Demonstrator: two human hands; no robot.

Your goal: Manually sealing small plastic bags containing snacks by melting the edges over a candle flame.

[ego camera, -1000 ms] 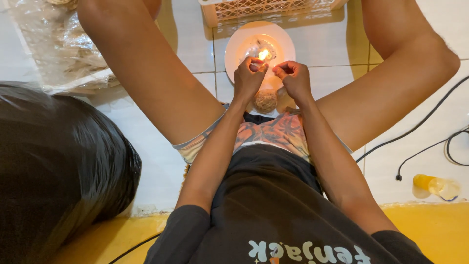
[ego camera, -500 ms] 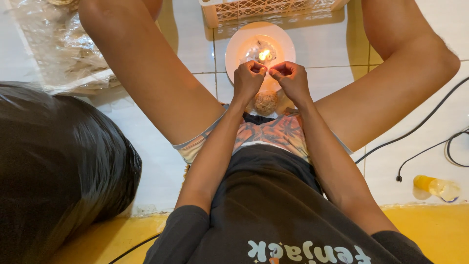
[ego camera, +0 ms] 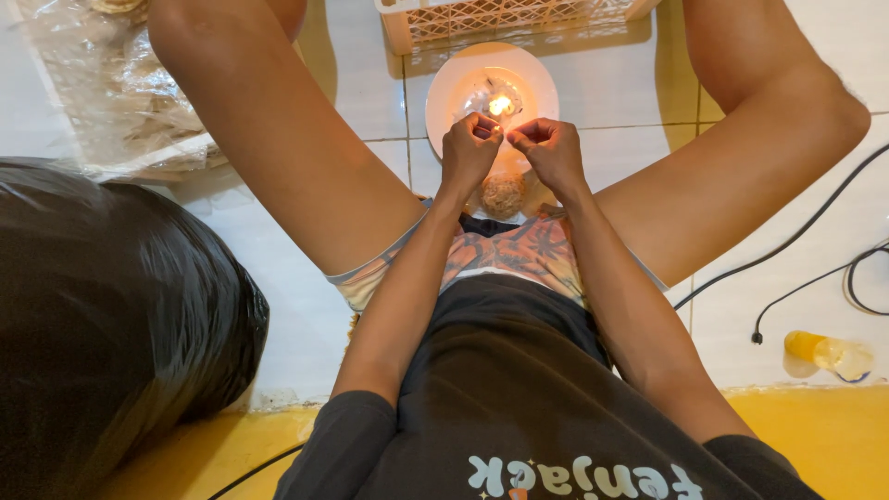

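Note:
My left hand (ego camera: 468, 153) and my right hand (ego camera: 554, 153) pinch the top edge of a small clear plastic bag between their fingertips. The bag hangs below them with a round brown snack (ego camera: 503, 194) inside. Just beyond the fingertips a candle flame (ego camera: 500, 105) burns on a white plate (ego camera: 444, 93) on the tiled floor. The bag's top edge is close to the flame. My bare legs spread to either side of the plate.
A pale plastic lattice crate (ego camera: 500, 18) stands behind the plate. A big black plastic sack (ego camera: 102, 315) fills the left side. Crumpled clear plastic wrapping (ego camera: 102, 83) lies at the far left. Black cables (ego camera: 787, 245) and a small yellow bottle (ego camera: 824, 352) lie at the right.
The fingertips of my two hands have drawn closer together at the bag's top edge near the flame. Everything else stays where it was.

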